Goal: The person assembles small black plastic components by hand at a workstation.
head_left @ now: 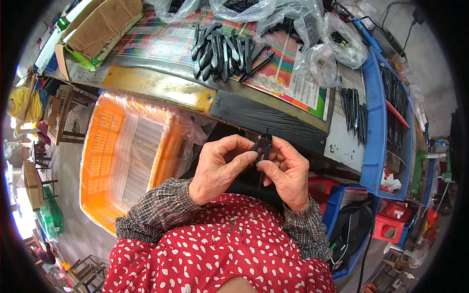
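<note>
In front of my body, just off the table's near edge, both hands meet at a small dark part. My left hand (217, 168) pinches a black plastic piece (263, 145) between thumb and fingers. My right hand (288, 171) closes round the same spot, its thumb and fingers on a slim black strip that points downward. Whether the two are joined, the fingers hide. Beyond the hands, a heap of long black plastic pieces (224, 56) lies on a colourful printed sheet (288, 85). More slim black pieces (354, 110) lie on the table at the right.
An orange crate (100, 141) lined with clear plastic stands at left. A cardboard box (100, 34) sits at the table's back left. Clear plastic bags (317, 61) lie along the back. A long blue tray (372, 127) holds black pieces at right, with a red stool (391, 219) below.
</note>
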Tool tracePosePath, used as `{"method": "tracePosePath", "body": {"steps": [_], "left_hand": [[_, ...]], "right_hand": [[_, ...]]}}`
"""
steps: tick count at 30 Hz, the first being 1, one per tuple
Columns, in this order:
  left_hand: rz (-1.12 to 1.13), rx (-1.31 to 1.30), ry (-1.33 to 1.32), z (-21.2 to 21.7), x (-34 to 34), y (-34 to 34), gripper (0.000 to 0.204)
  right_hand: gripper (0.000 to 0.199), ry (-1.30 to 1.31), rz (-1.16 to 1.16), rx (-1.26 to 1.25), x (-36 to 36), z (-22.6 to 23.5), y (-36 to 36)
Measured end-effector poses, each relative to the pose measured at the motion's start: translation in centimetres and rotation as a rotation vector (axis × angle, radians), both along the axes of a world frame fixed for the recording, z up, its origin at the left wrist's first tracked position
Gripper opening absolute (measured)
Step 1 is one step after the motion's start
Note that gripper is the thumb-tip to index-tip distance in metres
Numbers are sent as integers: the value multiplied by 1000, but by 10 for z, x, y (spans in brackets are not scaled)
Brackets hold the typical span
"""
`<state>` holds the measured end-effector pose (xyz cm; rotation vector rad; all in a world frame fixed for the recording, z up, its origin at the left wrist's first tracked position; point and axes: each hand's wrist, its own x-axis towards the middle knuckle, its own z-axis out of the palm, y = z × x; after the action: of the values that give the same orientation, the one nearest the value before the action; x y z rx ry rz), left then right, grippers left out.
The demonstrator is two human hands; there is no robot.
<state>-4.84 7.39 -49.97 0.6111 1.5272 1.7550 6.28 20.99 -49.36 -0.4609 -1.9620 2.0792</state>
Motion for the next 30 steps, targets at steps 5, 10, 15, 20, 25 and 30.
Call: {"method": "tracePosePath", "body": {"steps": [5, 10, 15, 20, 25, 30], "left_hand": [[-3, 16, -62, 3, 1, 3, 15], [-19, 14, -105, 2, 2, 5, 15], [-34, 9, -178, 1, 0, 5, 14], [-44, 10, -177, 0, 0, 6, 13], [-54, 36, -199, -1, -1, 5, 11], [-74, 32, -230, -3, -5, 5, 10]], "right_hand": [[48, 18, 3, 7, 1, -2, -1], [48, 14, -8, 1, 1, -5, -2], [48, 14, -18, -4, 2, -7, -3], [51, 59, -43, 7, 2, -13, -6], [51, 52, -31, -1, 2, -11, -8], [50, 56, -28, 39, 0, -13, -8]]}}
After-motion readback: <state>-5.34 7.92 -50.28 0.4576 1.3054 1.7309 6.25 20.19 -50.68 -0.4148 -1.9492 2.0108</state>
